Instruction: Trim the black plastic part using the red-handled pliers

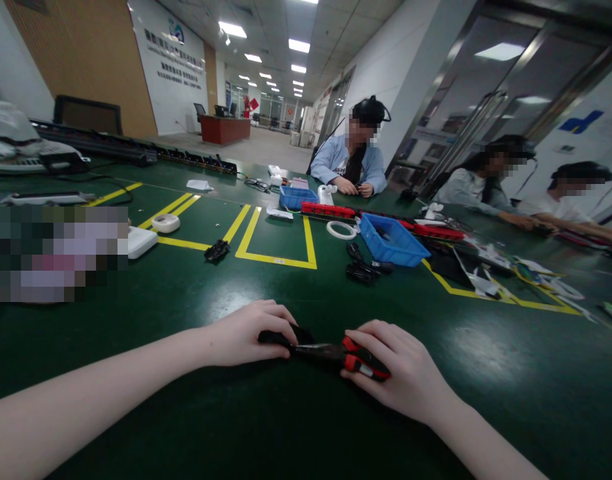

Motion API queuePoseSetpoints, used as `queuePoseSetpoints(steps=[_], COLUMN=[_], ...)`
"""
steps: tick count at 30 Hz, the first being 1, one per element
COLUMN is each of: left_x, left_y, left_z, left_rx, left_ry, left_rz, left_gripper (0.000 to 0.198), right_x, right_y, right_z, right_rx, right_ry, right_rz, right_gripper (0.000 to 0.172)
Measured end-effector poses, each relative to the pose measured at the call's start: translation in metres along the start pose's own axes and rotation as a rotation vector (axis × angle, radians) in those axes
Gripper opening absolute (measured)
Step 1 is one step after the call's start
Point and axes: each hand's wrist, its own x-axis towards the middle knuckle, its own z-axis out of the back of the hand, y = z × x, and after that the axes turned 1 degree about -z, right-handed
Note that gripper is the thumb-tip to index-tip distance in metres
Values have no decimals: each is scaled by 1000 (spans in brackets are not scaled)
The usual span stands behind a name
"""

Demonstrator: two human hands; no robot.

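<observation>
My right hand (pixel 393 363) is closed around the red and black handles of long-nose pliers (pixel 323 351). Their narrow jaws point left and meet a small black part (pixel 276 339) that my left hand (pixel 259 333) grips between thumb and fingers. Most of this black part is hidden by my fingers, so its exact kind does not show. Both hands are low over the green tabletop (pixel 306 427), close in front of me.
Beyond my hands lie a black bundle (pixel 217 251), black cables (pixel 363 267), a blue bin (pixel 393 240), a white ring (pixel 341 230) and red strips (pixel 329 210). Yellow tape (pixel 276 260) marks the table. A person in a blue shirt (pixel 349 160) sits opposite; two others sit at right.
</observation>
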Motion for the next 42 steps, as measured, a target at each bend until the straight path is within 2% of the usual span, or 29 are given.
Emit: queuePoseSetpoints(steps=[10, 16, 21, 30, 42], left_x=[1, -2, -3, -1, -1], left_y=[-5, -8, -10, -9, -7], left_z=[2, -1, 0, -1, -4], left_rx=[-4, -48, -51, 18, 58], left_ry=[34, -53, -58, -28, -49], left_rz=[59, 66, 80, 35, 30], left_gripper=[22, 22, 23, 15, 14], right_x=[-1, -1, 0, 0, -1], right_y=[-10, -11, -9, -7, -1], right_z=[2, 5, 4, 2, -6], right_rx=[-23, -9, 16, 2, -15], right_ry=[-12, -6, -7, -43, -80], right_rz=[31, 34, 50, 89, 34], right_gripper=[41, 41, 39, 41, 40])
